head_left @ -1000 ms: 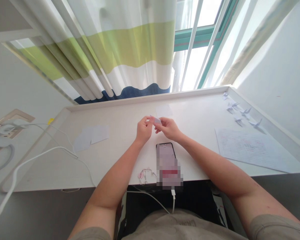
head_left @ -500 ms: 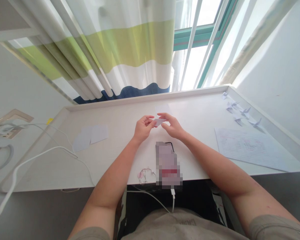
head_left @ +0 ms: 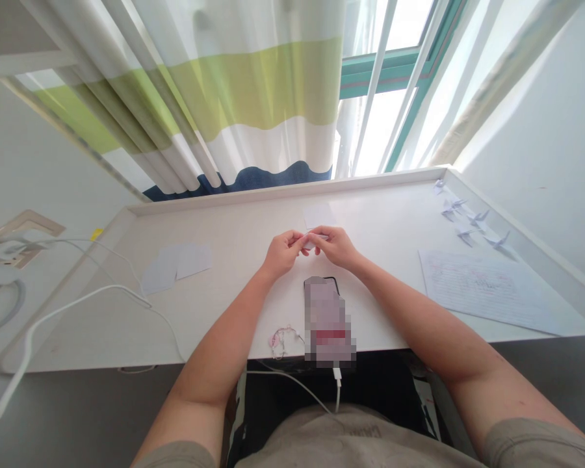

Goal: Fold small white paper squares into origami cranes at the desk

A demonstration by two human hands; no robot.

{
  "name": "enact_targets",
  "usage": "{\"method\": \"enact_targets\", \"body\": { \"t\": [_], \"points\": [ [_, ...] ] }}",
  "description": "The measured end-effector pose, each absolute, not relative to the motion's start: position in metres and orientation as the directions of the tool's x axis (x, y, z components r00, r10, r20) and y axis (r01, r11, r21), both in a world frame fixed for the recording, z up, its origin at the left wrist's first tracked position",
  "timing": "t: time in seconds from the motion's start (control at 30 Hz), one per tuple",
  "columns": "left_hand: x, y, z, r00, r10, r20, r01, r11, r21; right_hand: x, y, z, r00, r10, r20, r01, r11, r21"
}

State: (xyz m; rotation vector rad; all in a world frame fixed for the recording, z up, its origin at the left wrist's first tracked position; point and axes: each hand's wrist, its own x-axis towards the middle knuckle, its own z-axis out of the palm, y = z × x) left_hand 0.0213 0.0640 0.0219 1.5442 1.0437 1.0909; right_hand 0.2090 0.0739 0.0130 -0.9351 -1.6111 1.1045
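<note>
A small folded piece of white paper (head_left: 313, 244) is pinched between both hands above the middle of the desk, mostly covered by fingers. My left hand (head_left: 283, 252) grips it from the left, thumb on top. From the right, my right hand (head_left: 338, 248) holds it with thumb and fingers closed. The two thumbs nearly meet. Just beyond the hands lies a white paper sheet (head_left: 319, 214). On the near side, a phone (head_left: 324, 318) with a blurred screen rests at the desk's front edge, plugged into a white cable (head_left: 338, 383).
Several folded paper cranes (head_left: 468, 221) stand at the back right. A written-on sheet (head_left: 482, 289) lies at the right, blank paper squares (head_left: 175, 266) at the left. A beaded strap (head_left: 283, 341) is beside the phone. White cords (head_left: 78, 296) cross the desk's left end.
Both hands have closed in on the folded paper, the thumbs coming together over it. The paper, plainly visible before, is now mostly hidden, and the sheet behind shows more.
</note>
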Motion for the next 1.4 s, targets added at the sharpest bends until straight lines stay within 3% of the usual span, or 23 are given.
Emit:
{"method": "enact_targets", "body": {
  "t": [0.17,0.53,0.87,1.03,1.17,1.4],
  "points": [
    [0.023,0.062,0.023,0.269,0.95,0.159,0.147,-0.203,0.968,0.208,0.071,0.016,-0.275,0.918,0.285,0.059,0.312,-0.948],
    [0.023,0.057,0.034,0.362,0.932,0.023,0.104,-0.065,0.992,0.207,0.07,0.024,-0.192,0.942,0.275,0.032,0.286,-0.958],
    [0.019,0.059,0.029,0.415,0.909,0.025,0.154,-0.097,0.983,0.209,0.07,0.019,-0.236,0.941,0.244,0.095,0.272,-0.958],
    [0.017,0.059,0.032,0.445,0.896,0.005,0.157,-0.083,0.984,0.209,0.07,0.02,-0.266,0.93,0.252,0.046,0.273,-0.961],
    [0.016,0.061,0.03,0.41,0.911,-0.041,0.156,-0.025,0.987,0.209,0.071,0.02,-0.25,0.93,0.271,0.038,0.289,-0.956],
    [0.017,0.062,0.03,0.332,0.943,0.021,0.109,-0.06,0.992,0.216,0.078,0.012,-0.195,0.945,0.262,0.095,0.284,-0.954]
  ]
}}
